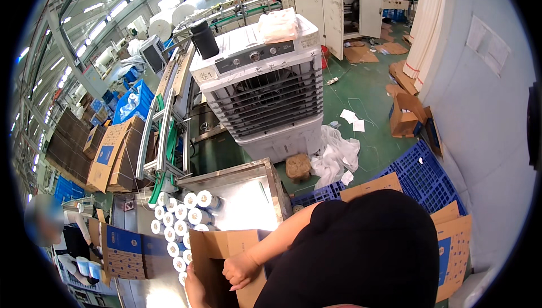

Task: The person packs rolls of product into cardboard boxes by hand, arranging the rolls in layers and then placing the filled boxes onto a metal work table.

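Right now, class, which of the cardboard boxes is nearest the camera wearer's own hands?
The open box at bottom centre, beside the white cylinders: the left hand is at its left side, the right hand over it. The others lie farther off.

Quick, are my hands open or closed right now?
Left hand: touching the cardboard box; can't tell if it's gripping.
Right hand: curled closed by the box; can't tell if it's holding anything.

Item: one metal table (245,206) with a raised rim, its shiny top stretching ahead of my left hand (195,290) and right hand (241,271). Directly on it: numerous white rolls (180,227), grouped closely, from just beside my left hand to well ahead of it. Open cardboard box (226,241), at my hands: support hidden.
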### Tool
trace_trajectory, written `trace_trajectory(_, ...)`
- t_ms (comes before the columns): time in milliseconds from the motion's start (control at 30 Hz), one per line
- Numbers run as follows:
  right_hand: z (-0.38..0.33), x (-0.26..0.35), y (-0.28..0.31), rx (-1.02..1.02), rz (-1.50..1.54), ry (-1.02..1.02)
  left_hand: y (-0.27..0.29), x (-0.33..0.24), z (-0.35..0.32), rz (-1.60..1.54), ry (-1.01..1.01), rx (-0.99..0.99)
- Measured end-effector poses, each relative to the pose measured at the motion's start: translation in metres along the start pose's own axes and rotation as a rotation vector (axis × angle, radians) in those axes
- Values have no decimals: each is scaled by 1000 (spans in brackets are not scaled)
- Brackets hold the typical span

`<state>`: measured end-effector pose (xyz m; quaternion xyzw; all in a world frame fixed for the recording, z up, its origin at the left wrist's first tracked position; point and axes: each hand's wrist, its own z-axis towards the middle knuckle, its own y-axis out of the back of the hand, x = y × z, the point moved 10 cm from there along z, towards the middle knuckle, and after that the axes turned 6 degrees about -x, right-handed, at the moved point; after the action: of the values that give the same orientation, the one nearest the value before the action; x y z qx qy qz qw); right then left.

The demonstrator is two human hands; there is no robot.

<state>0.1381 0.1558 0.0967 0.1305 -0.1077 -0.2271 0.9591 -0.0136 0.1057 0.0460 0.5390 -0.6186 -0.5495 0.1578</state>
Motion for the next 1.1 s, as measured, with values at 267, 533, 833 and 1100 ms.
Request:
trace_trajectory(267,18,-2,3,14,-147,24,-41,-30,-41,440,-224,-725)
trace_trajectory(533,-45,-104,-22,738,-477,-830,-54,5,-24,203,-199,-540)
trace_trajectory(833,-60,-137,-34,858,-397,-812,-15,61,-152,511,60,-731)
trace_trajectory(1100,-98,-143,-110,569,718,-1646,-12,216,-239,24,192,-718)
